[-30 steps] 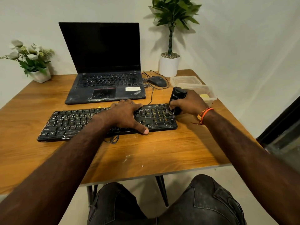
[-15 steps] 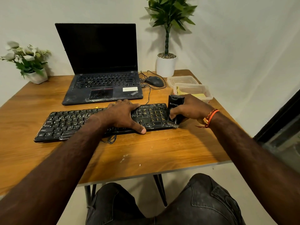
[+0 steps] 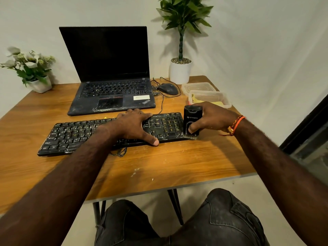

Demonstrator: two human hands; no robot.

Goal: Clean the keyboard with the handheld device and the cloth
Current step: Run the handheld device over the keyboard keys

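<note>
A dusty black keyboard [image 3: 74, 134] lies across the wooden table [image 3: 177, 162]. My left hand [image 3: 133, 125] rests flat on its right half, thumb at the front edge, fingers spread. My right hand [image 3: 211, 118] grips a black handheld device [image 3: 191, 118] upright, thumb on its front button. The device's bristled base sits at the keyboard's front right corner. A yellow cloth [image 3: 197, 100] lies inside a clear plastic tub [image 3: 225, 101] just behind my right hand.
A dusty open laptop [image 3: 113, 93] stands behind the keyboard. A black mouse [image 3: 167, 88] with cables lies to its right. A second clear tub [image 3: 198, 87], a tall potted plant [image 3: 180, 68] and a small flower pot [image 3: 38, 84] sit along the back. Crumbs dot the table front.
My right hand has drawn the device from the keyboard's back right corner toward the front right corner. My left hand has stayed pressed on the keyboard.
</note>
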